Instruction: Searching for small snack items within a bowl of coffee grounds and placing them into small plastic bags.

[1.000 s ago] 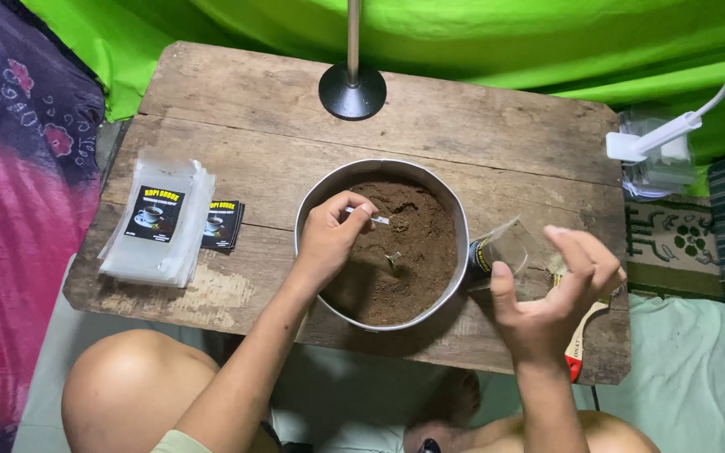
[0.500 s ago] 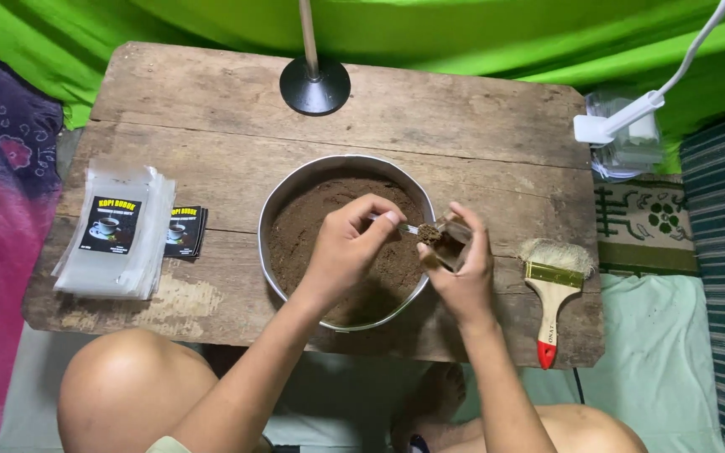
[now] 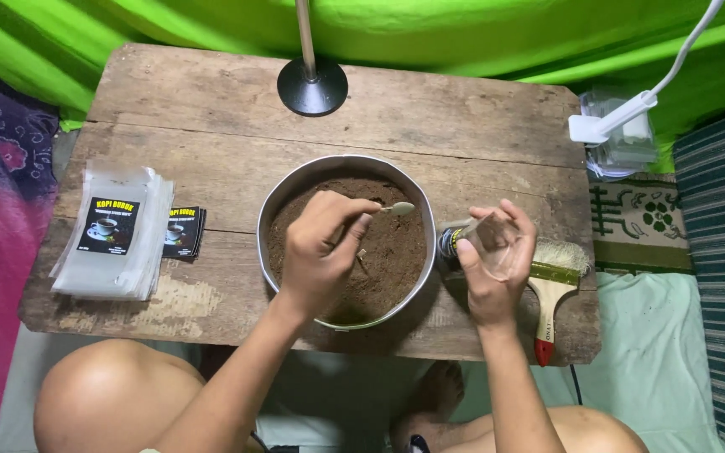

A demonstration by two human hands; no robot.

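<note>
On a worn wooden table (image 3: 463, 117) stands a round metal pan (image 3: 295, 189) filled with brown powder (image 3: 396, 252). The left hand (image 3: 319, 252) hovers over the middle of the pan with its fingers (image 3: 354, 231) curled shut around the handle of a small spoon (image 3: 398, 208); the spoon's bowl sticks out past the fingertips toward the right, level above the powder and close to the pan's right rim. Whether the bowl carries any powder is too small to tell. Just outside that rim, the right hand (image 3: 497, 256) holds a small clear plastic pouch (image 3: 472, 239) with a dark label at its lower end; the fingers are closed lightly on it, thumb on one side and the other fingers spread behind, with the pouch's end turned toward the pan. The spoon's bowl and the pouch are near each other but apart. Under the right hand lies a paintbrush (image 3: 551, 289) with a pale wooden handle and red tip. On the table's left side rests a stack of clear pouches (image 3: 115, 231) with dark labels, and beside it a few loose dark labels (image 3: 185, 231). A lamp base (image 3: 312, 85) sits at the far edge.
</note>
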